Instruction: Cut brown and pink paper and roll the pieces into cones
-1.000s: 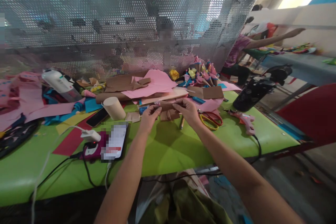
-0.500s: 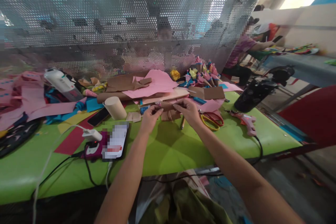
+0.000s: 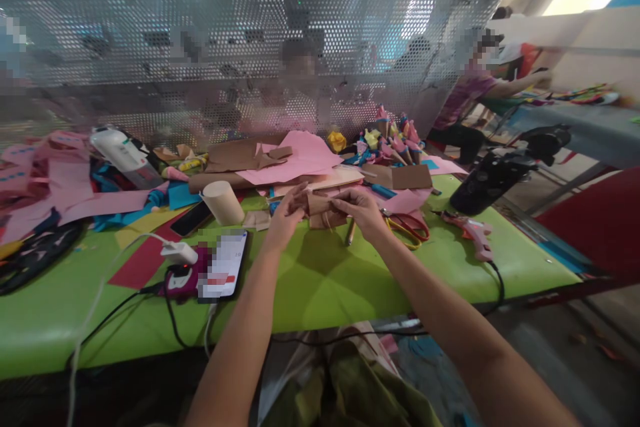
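Both my hands are out over the green table [image 3: 320, 280], holding a small piece of brown paper [image 3: 320, 203] between them. My left hand [image 3: 286, 213] pinches its left end with closed fingers. My right hand [image 3: 361, 210] grips its right end, fingers curled. More brown paper scraps [image 3: 325, 219] lie on the table just under the piece. A pencil [image 3: 349, 233] lies beneath my right hand, and red-handled scissors [image 3: 407, 227] rest just to its right.
A phone [image 3: 223, 265] and a charger with cables [image 3: 175, 253] lie at left. A beige paper cone [image 3: 223, 202], a white bottle [image 3: 123, 153], pink sheets [image 3: 300, 157], a pink glue gun [image 3: 473, 232] and a black device [image 3: 493, 177] surround the hands. A perforated metal screen [image 3: 250, 47] stands behind; another person sits at far right.
My hands have stayed in place while folding the brown paper; it now looks more bent between my fingers. The camera has shifted slightly.
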{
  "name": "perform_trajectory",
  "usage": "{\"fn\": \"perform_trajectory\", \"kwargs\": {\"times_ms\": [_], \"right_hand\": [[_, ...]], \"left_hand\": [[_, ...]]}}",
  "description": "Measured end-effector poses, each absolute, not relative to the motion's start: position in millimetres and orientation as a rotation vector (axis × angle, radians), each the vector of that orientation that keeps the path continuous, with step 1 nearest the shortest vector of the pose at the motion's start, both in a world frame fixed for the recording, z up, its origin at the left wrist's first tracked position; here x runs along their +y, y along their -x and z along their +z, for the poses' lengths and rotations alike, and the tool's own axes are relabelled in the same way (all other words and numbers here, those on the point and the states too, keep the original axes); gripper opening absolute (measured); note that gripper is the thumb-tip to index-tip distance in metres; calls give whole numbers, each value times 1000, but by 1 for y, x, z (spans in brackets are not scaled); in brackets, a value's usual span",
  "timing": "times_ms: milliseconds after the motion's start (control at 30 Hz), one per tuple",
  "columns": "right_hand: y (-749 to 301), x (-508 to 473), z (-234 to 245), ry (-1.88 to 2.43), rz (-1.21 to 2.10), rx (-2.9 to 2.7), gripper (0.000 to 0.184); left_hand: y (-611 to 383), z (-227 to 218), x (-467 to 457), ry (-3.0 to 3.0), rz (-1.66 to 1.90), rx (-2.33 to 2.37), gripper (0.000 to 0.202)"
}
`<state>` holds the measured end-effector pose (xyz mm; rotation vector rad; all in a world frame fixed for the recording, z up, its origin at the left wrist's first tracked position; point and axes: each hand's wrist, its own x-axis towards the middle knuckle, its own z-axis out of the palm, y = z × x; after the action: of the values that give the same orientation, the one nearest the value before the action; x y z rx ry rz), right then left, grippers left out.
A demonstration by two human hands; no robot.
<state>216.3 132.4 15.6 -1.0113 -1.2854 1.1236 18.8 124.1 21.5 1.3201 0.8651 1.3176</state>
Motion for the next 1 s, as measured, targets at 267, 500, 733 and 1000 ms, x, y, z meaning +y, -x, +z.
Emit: {"fn": "perform_trajectory", "kwargs": {"times_ms": [267, 500, 733, 1000], "right_hand": [[-219, 133, 16, 1022, 1156, -1262, 43], [-219, 133, 16, 1039, 1114, -1272, 42], [-218, 134, 13, 1019, 1076, -1303, 40], [-215, 134, 12, 925, 955, -1411, 33]], "left_hand": [[-19, 25, 119, -1252, 1327, 925, 38], [-21, 20, 121, -1336, 1290, 992, 37], [-22, 12, 126, -1400, 1293, 1026, 29], [-22, 12, 130, -1269, 1336, 1049, 35]]}}
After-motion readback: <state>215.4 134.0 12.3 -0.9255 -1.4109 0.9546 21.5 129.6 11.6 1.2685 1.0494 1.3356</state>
